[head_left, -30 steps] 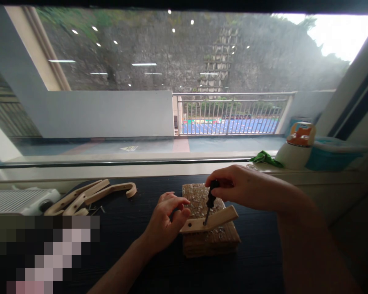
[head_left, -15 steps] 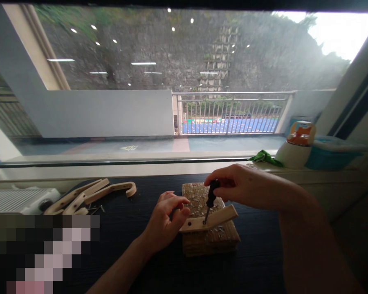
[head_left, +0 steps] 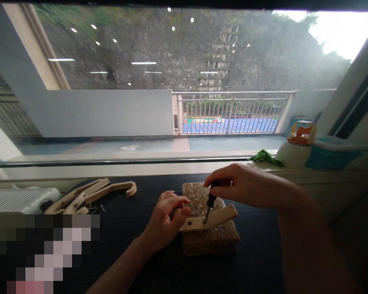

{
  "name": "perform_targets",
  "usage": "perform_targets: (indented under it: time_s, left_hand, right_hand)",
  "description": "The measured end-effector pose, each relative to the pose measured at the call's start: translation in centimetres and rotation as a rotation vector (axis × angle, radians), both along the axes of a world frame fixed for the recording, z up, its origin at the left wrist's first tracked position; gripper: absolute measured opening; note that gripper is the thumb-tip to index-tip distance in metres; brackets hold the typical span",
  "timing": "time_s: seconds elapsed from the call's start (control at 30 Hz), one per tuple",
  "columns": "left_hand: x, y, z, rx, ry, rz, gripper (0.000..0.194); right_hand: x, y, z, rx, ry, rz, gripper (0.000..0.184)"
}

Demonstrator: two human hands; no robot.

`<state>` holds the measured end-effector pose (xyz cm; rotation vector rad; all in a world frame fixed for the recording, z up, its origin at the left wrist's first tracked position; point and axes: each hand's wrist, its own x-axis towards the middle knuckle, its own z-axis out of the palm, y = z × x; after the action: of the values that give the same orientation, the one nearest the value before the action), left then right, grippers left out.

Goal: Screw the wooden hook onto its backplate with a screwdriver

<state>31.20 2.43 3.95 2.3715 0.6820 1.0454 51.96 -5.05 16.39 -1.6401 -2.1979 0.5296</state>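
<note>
A pale wooden piece with holes lies across a worn block on the dark table. My right hand grips the black handle of a small screwdriver from above, its tip standing in a hole of the wooden piece. My left hand rests at the left end of the wooden piece, fingers curled against it and the block.
Several curved wooden pieces and a few loose screws lie at the table's left, next to a white ribbed device. On the sill at the right stand a white pot, a green cloth and a blue box.
My right hand's fingers have shifted slightly around the screwdriver handle, covering more of it. The wooden piece, the block and my left hand stay in place.
</note>
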Motion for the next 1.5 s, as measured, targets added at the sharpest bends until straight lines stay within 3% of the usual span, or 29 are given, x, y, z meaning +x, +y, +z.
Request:
perform_targets:
  time_s: [1.23, 1.5]
  left_hand:
    - [-0.1, 0.0, -0.2, 0.022, 0.016, 0.001, 0.022]
    - [0.3, -1.7, 2.0, 0.342, 0.204, 0.017, 0.024]
  right_hand:
    - [0.5, -0.1, -0.3, -0.023, 0.019, 0.034, 0.023]
    - [0.4, 0.0, -0.5, 0.035, -0.032, -0.007, 0.023]
